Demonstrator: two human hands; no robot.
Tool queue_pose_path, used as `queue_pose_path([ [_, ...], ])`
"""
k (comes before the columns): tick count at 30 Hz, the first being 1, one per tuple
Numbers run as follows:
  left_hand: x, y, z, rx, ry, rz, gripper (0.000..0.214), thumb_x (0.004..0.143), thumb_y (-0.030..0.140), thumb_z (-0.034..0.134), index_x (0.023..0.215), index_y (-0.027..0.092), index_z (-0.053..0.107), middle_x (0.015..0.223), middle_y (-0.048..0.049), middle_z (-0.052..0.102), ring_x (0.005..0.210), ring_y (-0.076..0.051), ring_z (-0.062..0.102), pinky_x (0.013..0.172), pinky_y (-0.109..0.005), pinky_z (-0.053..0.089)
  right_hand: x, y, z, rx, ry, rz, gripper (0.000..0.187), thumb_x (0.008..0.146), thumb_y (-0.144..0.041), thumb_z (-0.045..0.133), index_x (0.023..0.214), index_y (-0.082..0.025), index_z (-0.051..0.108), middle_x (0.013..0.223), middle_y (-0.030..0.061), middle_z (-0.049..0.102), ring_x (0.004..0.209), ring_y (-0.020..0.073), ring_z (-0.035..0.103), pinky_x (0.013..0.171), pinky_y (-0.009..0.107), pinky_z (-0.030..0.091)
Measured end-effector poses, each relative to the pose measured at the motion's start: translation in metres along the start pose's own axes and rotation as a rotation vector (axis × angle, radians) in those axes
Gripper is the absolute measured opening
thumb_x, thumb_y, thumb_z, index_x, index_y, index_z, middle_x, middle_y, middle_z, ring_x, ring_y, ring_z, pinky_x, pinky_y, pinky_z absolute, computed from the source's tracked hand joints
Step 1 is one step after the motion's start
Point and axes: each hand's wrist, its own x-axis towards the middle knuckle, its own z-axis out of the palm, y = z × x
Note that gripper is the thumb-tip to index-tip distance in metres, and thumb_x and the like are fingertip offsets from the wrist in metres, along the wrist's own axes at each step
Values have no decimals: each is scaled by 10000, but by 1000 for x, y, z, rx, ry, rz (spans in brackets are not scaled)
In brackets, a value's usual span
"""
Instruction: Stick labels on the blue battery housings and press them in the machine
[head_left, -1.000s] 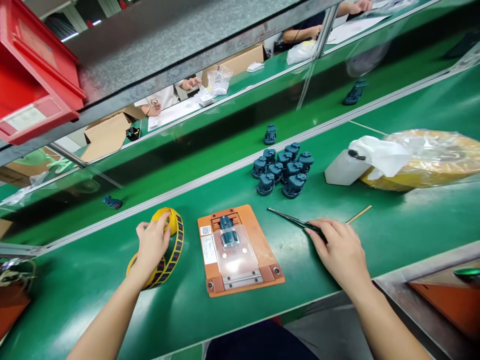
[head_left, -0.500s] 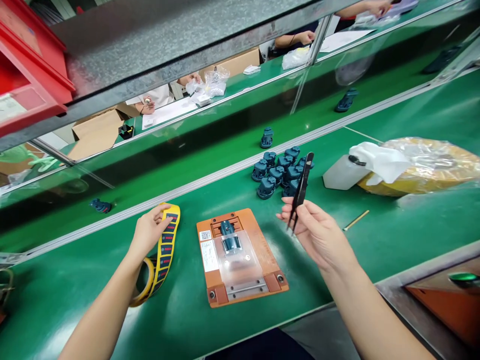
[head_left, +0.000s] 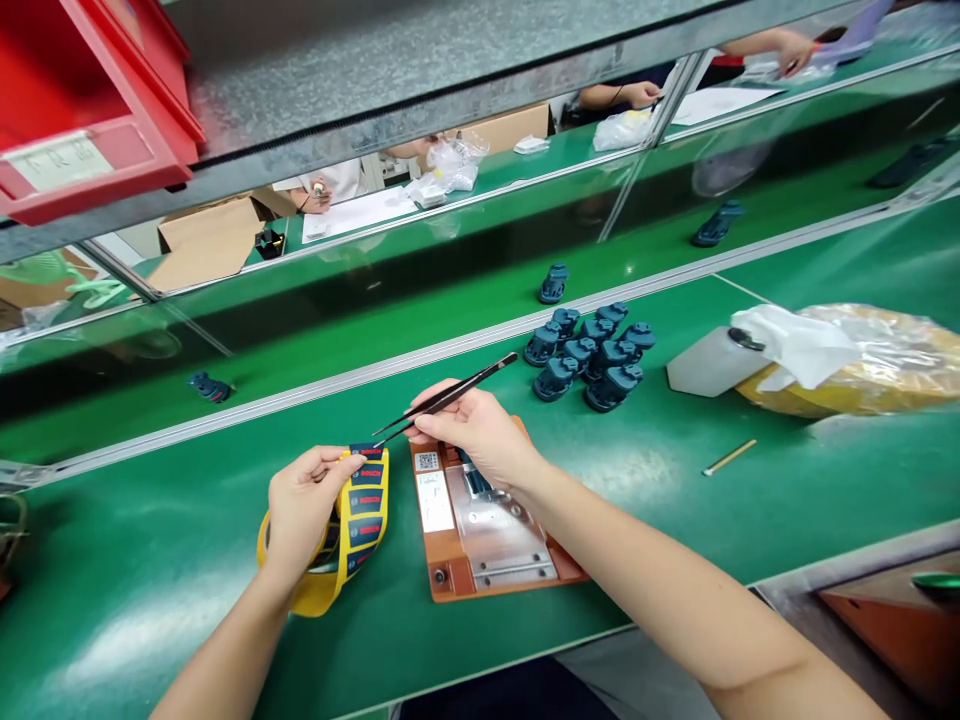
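The green tabletop (head_left: 750, 510) fills most of the frame. An orange plate (head_left: 446, 550) sits at the lower middle, its top partly behind the right hand and forearm, with a dark part (head_left: 478, 482) just showing under its clear sheet. The label strip (head_left: 365, 500) stands on edge at lower left, its free end up beside the plate.

The left hand (head_left: 304, 505) is closed in a pinch, thumb and fingers on the strip's top end. The right hand (head_left: 480, 425) has its fingers closed round the tweezers (head_left: 480, 378), whose two tips stand slightly apart over the topmost label (head_left: 367, 453). I can't tell whether either tip touches it.

To my eye, the trouble would start at that edge. A tip dug in too hard could crease or scratch the label; a poor bite could tear its corner. If the left pinch slackens, the loose strip could spring away. The left thumb is so near the tips that a slip might jab it. The right wrist, hanging over the plate, could nudge the sheet.
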Motion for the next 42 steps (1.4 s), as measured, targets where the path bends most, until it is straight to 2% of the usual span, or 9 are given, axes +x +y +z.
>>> queue_pose_path([
  [10, -10, 4, 1, 65, -19, 34, 350, 682, 486, 853, 861, 197, 770, 797, -29, 783, 715, -206, 715, 652, -280, 567, 8, 7, 3, -130, -11, 24, 357, 660, -392, 901, 837, -168, 686, 796, 20, 736, 773, 174, 726, 800, 322, 577],
  [16, 16, 25, 11, 782, -165, 220, 482, 926, 609, 492, 982, 207, 751, 931, -75, 794, 890, -302, 733, 790, -373, 521, -2, -4, -17, -327, 44, -109, 280, 754, -386, 823, 850, -173, 668, 811, 29, 721, 795, 187, 720, 800, 338, 572],
  [20, 48, 23, 30, 1260, -283, 198, 639, 952, 650, 395, 1140, 113, 683, 896, -183, 768, 926, -417, 717, 797, -462, 511, -17, -25, -46, -441, 56, -96, 253, 772, -363, 798, 860, -180, 648, 807, 27, 710, 797, 197, 720, 779, 341, 570],
  [26, 61, 18, 39, 1378, -375, 186, 753, 964, 695, 303, 1472, 167, 477, 1078, -206, 756, 1027, -436, 698, 799, -491, 520, -40, -41, -81, -479, 1, 43, 257, 779, -364, 795, 847, -181, 627, 792, 19, 701, 758, 169, 697, 750, 320, 558],
  [29, 47, 24, 33, 1399, -216, 296, 716, 966, 669, 374, 1439, 151, 517, 1022, -199, 758, 940, -430, 708, 718, -470, 522, -46, -36, -89, -459, -5, 80, 261, 775, -364, 795, 850, -181, 626, 802, 16, 693, 765, 163, 690, 760, 320, 550],
  [32, 16, 26, 34, 1174, -78, 679, 465, 993, 501, 502, 1265, 148, 637, 1022, -151, 755, 939, -345, 699, 776, -428, 519, -48, -30, -92, -439, -16, 91, 273, 770, -373, 801, 854, -184, 623, 813, 13, 686, 771, 162, 683, 770, 327, 546],
  [36, -45, 13, 49, 707, -354, 1057, 216, 954, 225, 644, 1161, 166, 661, 1024, -88, 757, 946, -230, 663, 871, -369, 479, -46, -26, -94, -436, -40, 88, 287, 771, -388, 807, 845, -184, 620, 807, 12, 677, 770, 162, 674, 778, 330, 541],
  [39, -83, -1, 63, 597, -525, 1102, 322, 938, 243, 680, 1239, 138, 637, 1111, -112, 748, 1049, -256, 631, 953, -425, 431, -44, -25, -95, -444, -50, 85, 300, 785, -408, 799, 849, -180, 614, 817, 21, 689, 771, 163, 676, 777, 327, 539],
  [42, -101, -12, 70, 584, -529, 1090, 394, 924, 283, 702, 1281, 133, 630, 1169, -125, 740, 1118, -287, 608, 996, -460, 396, -44, -24, -95, -452, -50, 86, 303, 789, -411, 796, 851, -178, 614, 832, 34, 706, 781, 169, 685, 770, 323, 535],
])
